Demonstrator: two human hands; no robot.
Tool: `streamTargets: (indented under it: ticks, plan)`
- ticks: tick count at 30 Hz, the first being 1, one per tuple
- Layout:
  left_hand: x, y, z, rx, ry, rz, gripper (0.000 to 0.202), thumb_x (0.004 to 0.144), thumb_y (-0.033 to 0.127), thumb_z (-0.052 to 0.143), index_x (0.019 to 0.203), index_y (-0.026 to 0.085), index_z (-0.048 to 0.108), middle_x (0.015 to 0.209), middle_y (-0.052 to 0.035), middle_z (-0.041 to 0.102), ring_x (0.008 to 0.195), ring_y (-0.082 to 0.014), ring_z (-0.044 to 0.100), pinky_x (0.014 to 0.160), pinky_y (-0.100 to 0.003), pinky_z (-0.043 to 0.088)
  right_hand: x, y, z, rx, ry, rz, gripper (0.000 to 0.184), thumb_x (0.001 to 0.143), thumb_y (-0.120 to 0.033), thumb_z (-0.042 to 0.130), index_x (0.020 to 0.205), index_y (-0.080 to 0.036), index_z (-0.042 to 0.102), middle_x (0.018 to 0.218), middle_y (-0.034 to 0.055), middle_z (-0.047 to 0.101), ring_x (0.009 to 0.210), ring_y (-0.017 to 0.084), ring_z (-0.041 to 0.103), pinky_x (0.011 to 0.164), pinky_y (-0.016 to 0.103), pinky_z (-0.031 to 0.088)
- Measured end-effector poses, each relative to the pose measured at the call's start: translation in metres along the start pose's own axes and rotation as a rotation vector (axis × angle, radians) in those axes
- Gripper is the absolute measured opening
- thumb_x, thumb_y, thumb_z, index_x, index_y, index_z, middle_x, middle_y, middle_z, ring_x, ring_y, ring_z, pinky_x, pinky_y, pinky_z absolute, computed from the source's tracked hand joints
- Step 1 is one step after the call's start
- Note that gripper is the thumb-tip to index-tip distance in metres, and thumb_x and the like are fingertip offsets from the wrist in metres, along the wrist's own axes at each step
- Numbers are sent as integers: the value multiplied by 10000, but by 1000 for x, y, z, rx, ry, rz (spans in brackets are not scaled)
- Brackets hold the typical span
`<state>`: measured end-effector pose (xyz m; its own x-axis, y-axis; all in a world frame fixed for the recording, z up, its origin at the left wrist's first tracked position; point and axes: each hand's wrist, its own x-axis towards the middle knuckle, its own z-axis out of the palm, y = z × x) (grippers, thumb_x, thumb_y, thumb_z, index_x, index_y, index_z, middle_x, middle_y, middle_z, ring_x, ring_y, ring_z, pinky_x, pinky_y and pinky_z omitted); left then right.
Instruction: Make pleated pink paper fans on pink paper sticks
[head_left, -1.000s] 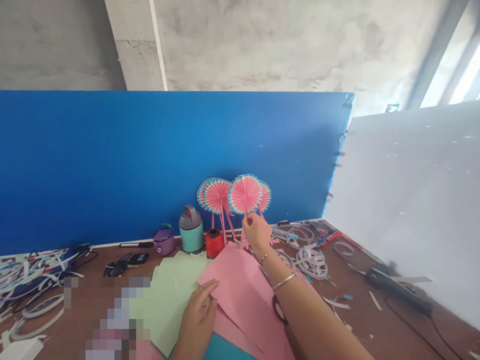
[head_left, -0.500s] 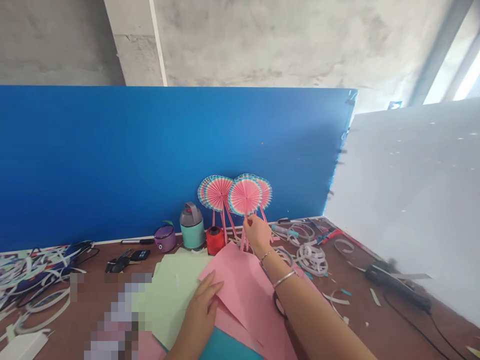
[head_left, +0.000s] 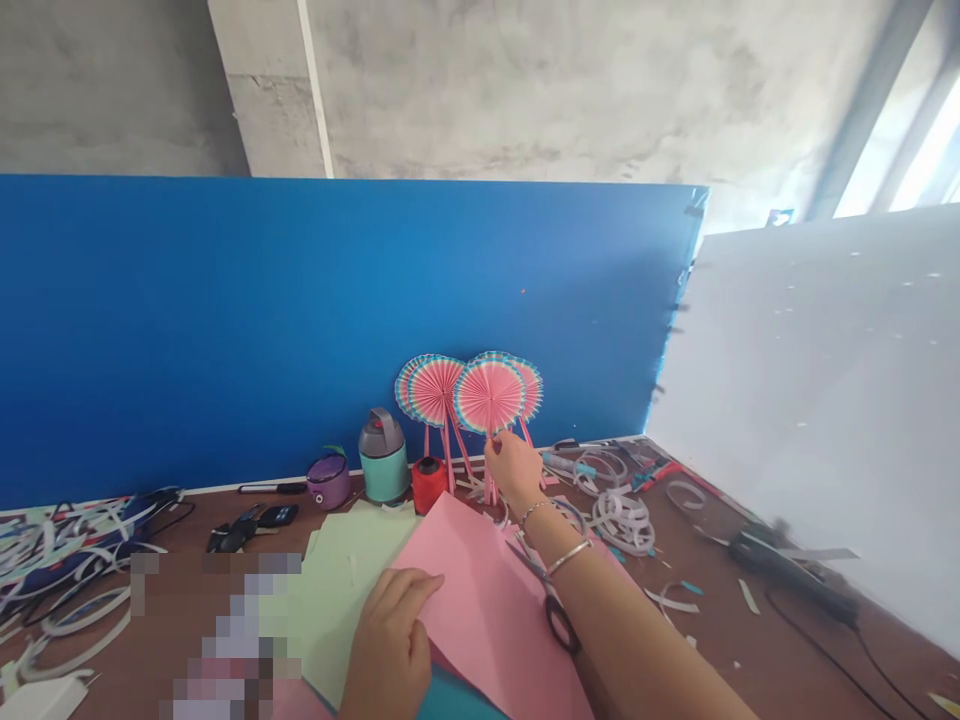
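My right hand (head_left: 513, 466) is closed round the pink stem of a round pleated paper fan (head_left: 489, 396) and holds it upright against the blue partition (head_left: 225, 320). Two similar pink fans (head_left: 430, 390) lean on the partition just behind it. My left hand (head_left: 390, 640) lies with curled fingers on the edge of a pink paper sheet (head_left: 480, 600), which overlaps pale green sheets (head_left: 345, 580) and a teal sheet (head_left: 457, 700). Black-handled scissors (head_left: 551, 610) lie on the pink sheet under my right forearm.
By the partition stand a red thread spool (head_left: 428, 484), a teal-and-grey bottle (head_left: 382, 457) and a purple container (head_left: 328, 482). White paper strips (head_left: 622, 520) curl at the right, more at the left (head_left: 60, 560). A black tool with a cable (head_left: 795, 580) lies beside the white board (head_left: 825, 400).
My left hand has slid a little back along the pink sheet, lifting its edge. My right hand keeps the fan at the partition, almost unmoved.
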<state>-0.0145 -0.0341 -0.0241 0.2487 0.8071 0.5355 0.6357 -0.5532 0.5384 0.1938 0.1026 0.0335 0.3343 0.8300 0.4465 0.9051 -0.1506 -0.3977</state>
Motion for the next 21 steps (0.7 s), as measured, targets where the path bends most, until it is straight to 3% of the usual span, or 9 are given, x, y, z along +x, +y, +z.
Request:
streamTargets:
  ticks: [21]
  plan:
    - [0,-3,4,-21,-39,-44,467,632,45,336,882,199,699,863,-84,674,865,-243,600,724,-360,514,-2,-22,3,-103,-59,-46,199,847,-213,456,871,-161,647,853,101,699,752,190,652,592,239,362]
